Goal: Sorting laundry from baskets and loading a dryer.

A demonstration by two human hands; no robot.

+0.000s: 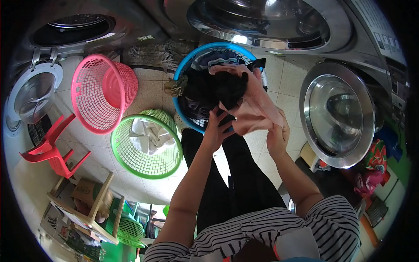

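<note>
Right hand (278, 136) grips a pink garment (262, 104) over the blue basket's (218, 45) right side.
Left hand (213, 132) spreads beside it, grip unclear; cloth looks light, limp, best held by its edges; green basket (139, 162) left of the blue basket.

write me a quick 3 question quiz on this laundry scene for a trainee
1. True or false: the pink basket is left of the blue basket.
2. What colour is the cloth in the right hand? A: yellow, B: pink, C: green.
3. Fill in: the white laundry lies in the ____ basket.

Key:
1. True
2. B
3. Green basket
</note>
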